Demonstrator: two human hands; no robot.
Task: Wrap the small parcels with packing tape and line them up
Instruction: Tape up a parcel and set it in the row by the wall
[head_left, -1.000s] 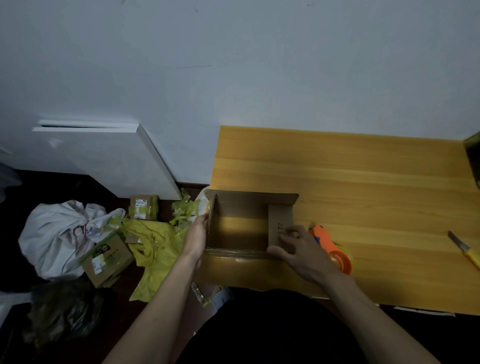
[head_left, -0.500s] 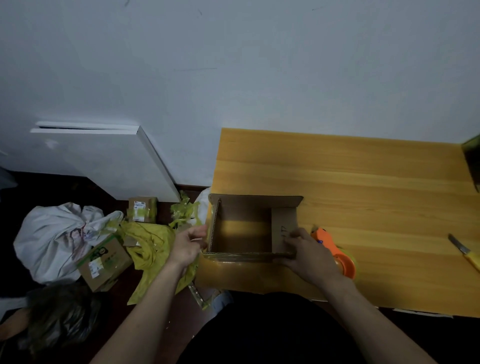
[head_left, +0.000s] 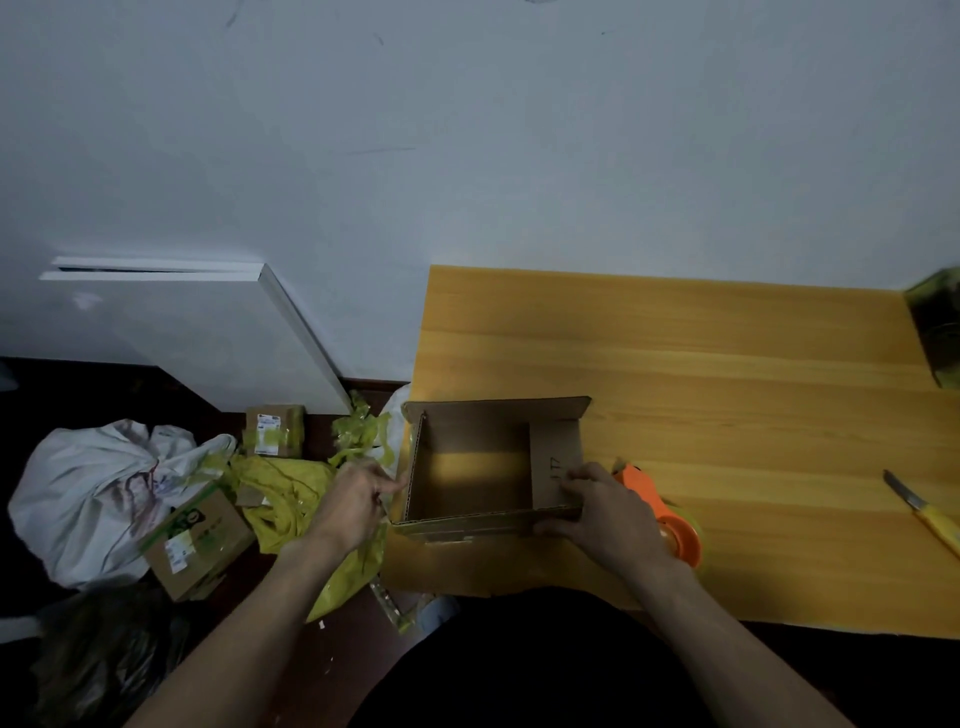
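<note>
Left hand off one box now.

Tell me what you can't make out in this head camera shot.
- Tape dispenser: mostly hidden behind the right hand.
- Writing on the box flap: partly covered by the fingers, too dim to read.
- Knife: handle cut off by the right edge.
- Dark object at the right edge: cut off and blurred.
- Left hand: blurred, its grip is unclear.
</note>
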